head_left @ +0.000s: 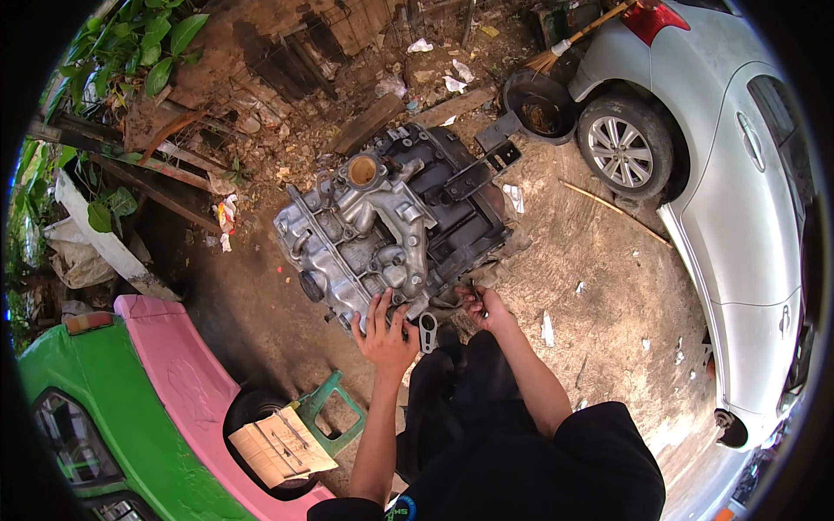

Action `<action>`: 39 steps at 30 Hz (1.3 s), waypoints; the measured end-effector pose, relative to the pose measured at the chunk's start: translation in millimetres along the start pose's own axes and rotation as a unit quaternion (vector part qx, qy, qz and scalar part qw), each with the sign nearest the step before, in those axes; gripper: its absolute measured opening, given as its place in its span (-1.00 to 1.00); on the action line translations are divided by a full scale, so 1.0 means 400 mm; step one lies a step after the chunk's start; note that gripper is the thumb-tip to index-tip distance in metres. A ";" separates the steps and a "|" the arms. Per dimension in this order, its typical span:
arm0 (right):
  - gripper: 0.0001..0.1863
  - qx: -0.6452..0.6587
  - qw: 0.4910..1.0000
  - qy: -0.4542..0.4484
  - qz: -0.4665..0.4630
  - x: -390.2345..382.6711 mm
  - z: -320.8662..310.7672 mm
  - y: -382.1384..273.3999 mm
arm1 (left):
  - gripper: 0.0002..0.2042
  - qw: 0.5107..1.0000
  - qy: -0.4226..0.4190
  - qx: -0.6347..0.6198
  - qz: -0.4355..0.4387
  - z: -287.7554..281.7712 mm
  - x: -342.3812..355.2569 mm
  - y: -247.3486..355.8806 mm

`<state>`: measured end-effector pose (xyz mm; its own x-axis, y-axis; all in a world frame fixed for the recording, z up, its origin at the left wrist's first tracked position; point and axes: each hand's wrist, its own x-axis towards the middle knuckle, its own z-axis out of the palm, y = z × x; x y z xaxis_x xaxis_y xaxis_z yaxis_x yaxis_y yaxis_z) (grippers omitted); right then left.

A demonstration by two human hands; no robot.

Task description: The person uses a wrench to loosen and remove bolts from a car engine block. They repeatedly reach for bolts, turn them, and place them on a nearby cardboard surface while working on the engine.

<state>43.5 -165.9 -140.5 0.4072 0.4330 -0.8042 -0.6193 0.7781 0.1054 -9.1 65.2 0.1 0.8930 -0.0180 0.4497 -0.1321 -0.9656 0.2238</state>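
The left hand (388, 341) lies with its fingers spread wide against the near edge of a large engine of silver-grey cast metal and black parts (408, 227); it grips nothing. The engine sits directly beyond both hands. The right hand (488, 310), to the right of the left one and just beside the engine's near corner, is curled narrow around a slim dark piece (473, 293), too small to identify. Between the hands is a grey metal part with a round hole (428, 333).

Nearer the person and to the left of the left hand, a brown cardboard sheet (256, 447) bearing thin rods lies over a green plastic stool (353, 405), beside a green-and-pink vehicle (165, 365). Well to the right of the right hand stands a silver car (695, 122); beyond that hand, a round black basin (569, 128) rests near its wheel (621, 149).
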 end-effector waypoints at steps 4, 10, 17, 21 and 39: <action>-0.48 0.024 1.000 0.002 0.005 -0.004 0.022 -0.025 | -0.76 1.000 0.006 -0.001 0.002 0.001 0.000 -0.001; -0.51 -0.161 0.985 0.035 -0.041 -0.006 0.020 -0.019 | -0.76 1.000 0.013 0.003 0.005 0.004 0.001 -0.001; -0.52 -0.222 0.972 0.070 -0.043 0.019 0.027 -0.011 | -0.77 1.000 0.016 0.005 0.004 0.004 0.000 0.000; -0.53 -0.213 0.973 0.082 -0.027 0.037 0.032 -0.019 | -0.76 1.000 0.013 -0.001 0.000 0.005 0.000 -0.001; -0.81 -0.174 0.955 0.196 -0.136 0.047 0.085 0.042 | -0.78 1.000 0.011 -0.005 -0.001 0.006 -0.001 -0.002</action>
<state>63.5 -129.4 -133.9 0.3455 -0.0208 -0.9382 -0.7395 0.6095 -0.2858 -8.4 65.3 -2.4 0.8837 -0.0095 0.4679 -0.1340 -0.9631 0.2336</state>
